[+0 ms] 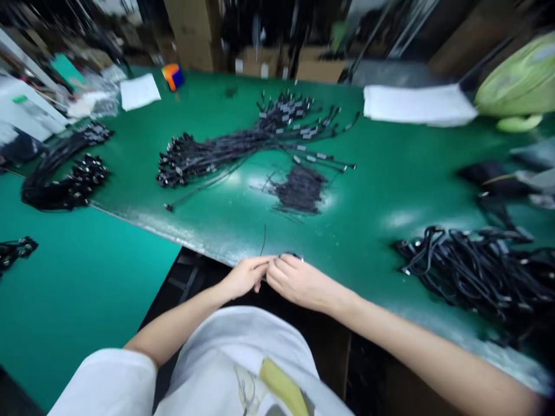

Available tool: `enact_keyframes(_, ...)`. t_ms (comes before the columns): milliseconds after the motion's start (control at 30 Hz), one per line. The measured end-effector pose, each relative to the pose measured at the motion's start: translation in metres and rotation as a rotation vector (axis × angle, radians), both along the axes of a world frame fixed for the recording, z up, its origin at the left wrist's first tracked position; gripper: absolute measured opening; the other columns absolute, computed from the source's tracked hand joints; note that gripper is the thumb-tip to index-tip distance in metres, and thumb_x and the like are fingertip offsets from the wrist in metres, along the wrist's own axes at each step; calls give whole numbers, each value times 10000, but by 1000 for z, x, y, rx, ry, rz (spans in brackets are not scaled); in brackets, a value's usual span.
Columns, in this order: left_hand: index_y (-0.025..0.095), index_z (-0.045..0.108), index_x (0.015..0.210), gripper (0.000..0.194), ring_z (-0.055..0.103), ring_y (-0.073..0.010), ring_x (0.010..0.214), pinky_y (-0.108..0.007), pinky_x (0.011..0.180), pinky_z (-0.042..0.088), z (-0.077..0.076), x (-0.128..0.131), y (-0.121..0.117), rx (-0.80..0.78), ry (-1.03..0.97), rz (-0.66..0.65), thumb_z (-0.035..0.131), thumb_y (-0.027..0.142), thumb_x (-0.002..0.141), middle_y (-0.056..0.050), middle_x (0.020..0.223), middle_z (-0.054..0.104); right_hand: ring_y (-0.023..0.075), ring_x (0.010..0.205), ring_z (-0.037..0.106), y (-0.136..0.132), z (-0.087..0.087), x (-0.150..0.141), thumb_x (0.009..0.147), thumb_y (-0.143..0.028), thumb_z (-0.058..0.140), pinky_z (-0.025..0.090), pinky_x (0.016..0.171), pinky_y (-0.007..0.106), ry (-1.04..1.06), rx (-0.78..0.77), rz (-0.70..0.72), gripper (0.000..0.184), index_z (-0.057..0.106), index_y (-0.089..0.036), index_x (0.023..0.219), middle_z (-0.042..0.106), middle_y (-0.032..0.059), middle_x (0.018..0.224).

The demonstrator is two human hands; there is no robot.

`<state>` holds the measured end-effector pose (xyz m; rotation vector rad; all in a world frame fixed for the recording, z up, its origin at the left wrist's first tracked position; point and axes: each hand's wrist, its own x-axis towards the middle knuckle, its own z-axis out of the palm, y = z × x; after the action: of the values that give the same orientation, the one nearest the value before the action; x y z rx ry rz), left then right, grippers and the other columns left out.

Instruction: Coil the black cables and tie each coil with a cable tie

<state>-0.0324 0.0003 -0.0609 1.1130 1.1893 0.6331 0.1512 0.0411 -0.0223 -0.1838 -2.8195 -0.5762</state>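
Observation:
At the front edge of the green table, my left hand [245,276] and my right hand [297,281] meet, fingers pinched together. A bit of black cable [291,254] shows above my right fingers; the rest is hidden by the hands. One thin black tie [264,238] sticks up from between my fingers. Beyond the hands lies a pile of short black ties [301,189]. Behind it stretches a large bundle of black cables [234,144] with connectors and small pale labels at the ends.
Loose coiled black cables [472,266] are heaped on the right. Another bent cable bundle [47,173] lies at the left. White sheets [418,104], a yellow-green bag [520,81] and an orange-and-blue roll [172,77] sit along the far side of the table [368,202].

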Motion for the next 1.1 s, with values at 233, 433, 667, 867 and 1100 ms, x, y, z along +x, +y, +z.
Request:
enact_keyframes(233,91,694,976,588,281,-42,457,-212,452,325,-4,5,9,-110,-195,63,659,631,745,105,536,329,225,737,548,-8,4,-8,875,-72,447,383,639,365,-228,142,-107,243,687,-82,916,584,104,809)
enact_keyframes(433,162,582,779,446,271,-48,442,-232,453,310,-3,10,4,-107,-152,62,637,604,756,100,534,339,230,660,501,-12,1,-14,816,-64,455,339,588,365,-415,156,-131,233,679,-127,801,559,97,700)
enact_keyframes(667,168,558,819,373,397,-84,506,-238,546,341,-7,10,7,-44,-318,141,533,537,864,64,557,422,201,665,603,7,0,-19,847,-106,534,330,544,322,-272,-366,-431,107,629,-150,874,657,71,775)
enact_keyframes(867,166,632,899,299,556,-135,876,-267,872,438,-4,16,16,228,-344,484,614,463,874,-22,889,595,157,710,587,5,-1,-32,950,-228,430,353,635,260,366,-860,-716,255,572,-177,744,664,66,779)
enact_keyframes(1100,221,758,957,178,522,-178,1060,-317,1017,388,11,-11,19,478,-152,215,627,321,890,-51,1014,559,77,451,191,-6,-12,-22,856,-521,538,170,448,242,887,-1963,-587,355,528,-197,711,337,-66,539)
